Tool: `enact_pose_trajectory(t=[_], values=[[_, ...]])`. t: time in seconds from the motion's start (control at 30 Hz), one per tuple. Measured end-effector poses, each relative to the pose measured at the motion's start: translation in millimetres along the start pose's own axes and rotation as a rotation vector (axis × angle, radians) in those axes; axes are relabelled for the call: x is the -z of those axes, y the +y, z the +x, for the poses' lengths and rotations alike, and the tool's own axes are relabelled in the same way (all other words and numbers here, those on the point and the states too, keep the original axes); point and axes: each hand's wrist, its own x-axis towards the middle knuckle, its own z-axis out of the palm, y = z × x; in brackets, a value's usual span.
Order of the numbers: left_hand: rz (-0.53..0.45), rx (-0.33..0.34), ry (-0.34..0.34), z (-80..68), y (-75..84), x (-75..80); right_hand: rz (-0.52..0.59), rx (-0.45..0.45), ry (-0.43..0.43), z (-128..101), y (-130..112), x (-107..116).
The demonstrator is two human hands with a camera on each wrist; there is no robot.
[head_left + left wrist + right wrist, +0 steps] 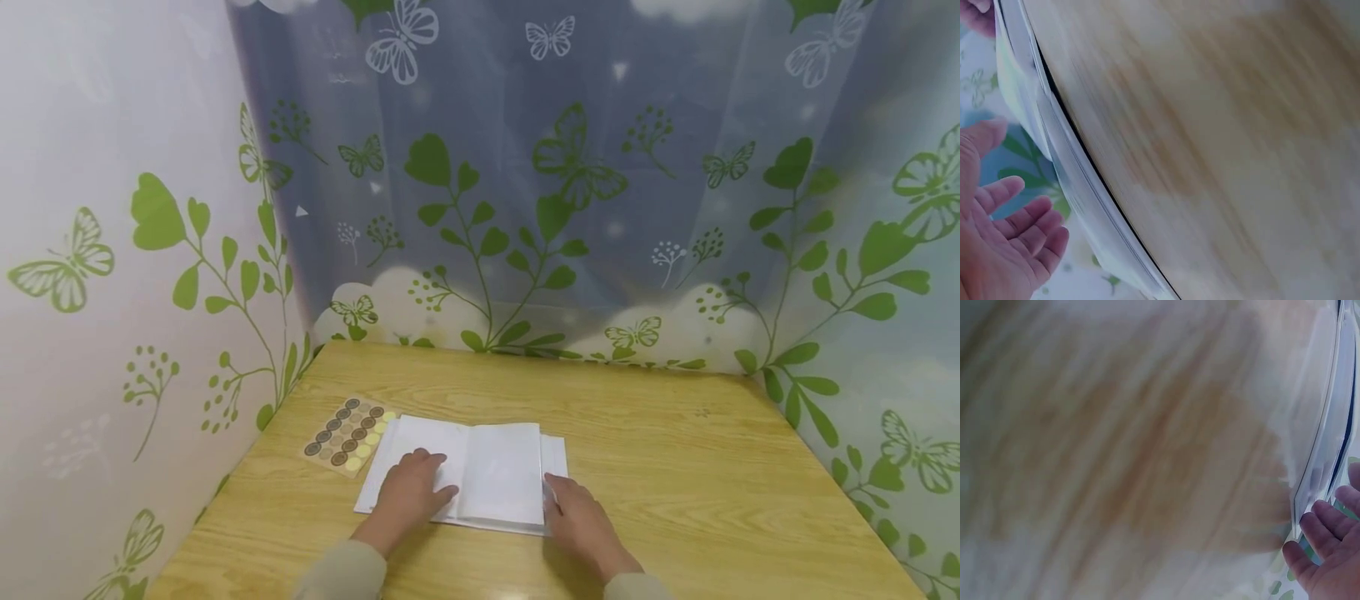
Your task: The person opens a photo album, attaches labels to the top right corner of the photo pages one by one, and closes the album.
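Observation:
An open booklet [502, 471] with blank white pages lies on the wooden table, its cover edge showing beyond the right page. Over the left page is my left hand [411, 492], fingers loosely spread; in the left wrist view the left hand [1007, 237] holds nothing, its palm showing beside the booklet's edge [1094, 200]. My right hand [583, 521] is at the booklet's right edge. From the right wrist, the right hand [1335, 550] has its fingers extended by the booklet's edge [1319, 447]; whether they touch it I cannot tell.
A sheet of round stickers [348, 435], in brown, grey and yellow, lies left of the booklet, close to its corner. The wooden table [697, 467] is bordered by a patterned curtain [495, 208] at the back and both sides.

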Motion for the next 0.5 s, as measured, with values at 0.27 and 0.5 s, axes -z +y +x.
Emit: enact_pose_trajectory(t=[0.27,0.5], values=[[0.019,-0.150,-0.053,6.5,28.8,-15.4,-0.032,0.029,0.011,0.7,3.3,1.5],[0.083,-0.275,-0.054,2.8,45.2,-30.7,-0.041,0.046,0.017,-0.1,3.0,1.5]])
